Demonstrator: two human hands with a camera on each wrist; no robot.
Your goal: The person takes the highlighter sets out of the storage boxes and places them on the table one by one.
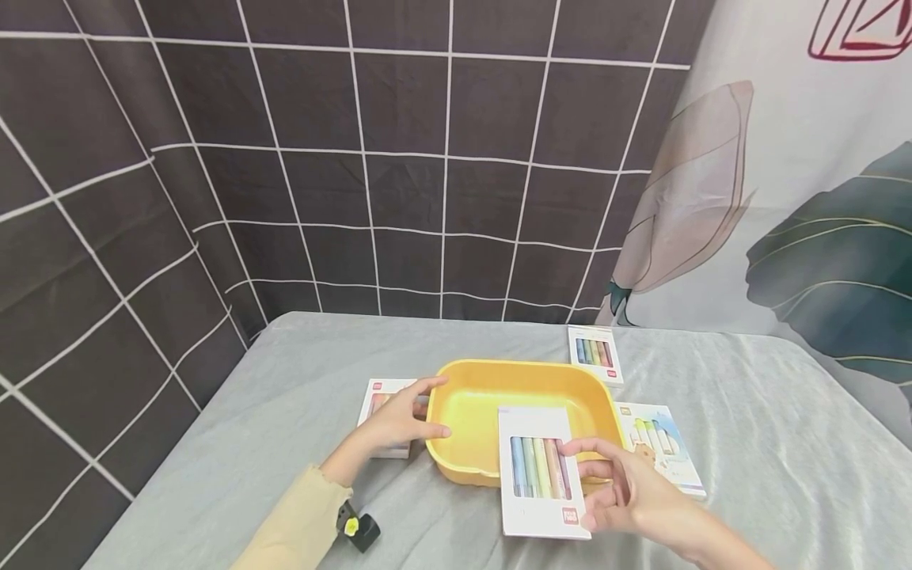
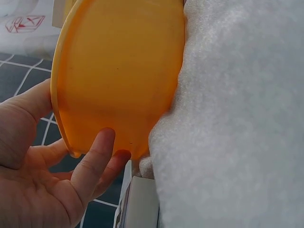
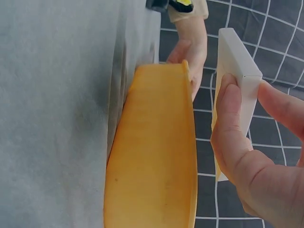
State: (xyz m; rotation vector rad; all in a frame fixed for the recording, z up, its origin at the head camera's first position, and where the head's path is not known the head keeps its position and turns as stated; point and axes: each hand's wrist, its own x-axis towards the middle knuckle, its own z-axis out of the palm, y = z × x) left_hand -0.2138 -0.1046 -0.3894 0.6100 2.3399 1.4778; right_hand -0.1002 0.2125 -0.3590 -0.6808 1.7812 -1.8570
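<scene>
My right hand [image 1: 627,499] pinches the right side of a white box of coloured pens [image 1: 509,507], thumb at the lower edge. A row of pens shows through the box's window. It is held above the near edge of a yellow plastic basin [image 1: 492,388]; the right wrist view shows the box [image 3: 251,92] apart from the basin's wall [image 3: 152,142]. My left hand [image 1: 388,423] holds the basin's left rim, the thumb inside. From the left wrist, several fingertips [image 2: 105,137] touch the outer wall.
Another pen box [image 1: 378,392] lies left of the basin, partly behind my left hand. Right of it lies a box with a picture [image 1: 680,455], and a further pen box [image 1: 594,356] sits behind. Grey cloth [image 1: 299,364] covers the table; a dark checked curtain [image 1: 399,190] hangs behind.
</scene>
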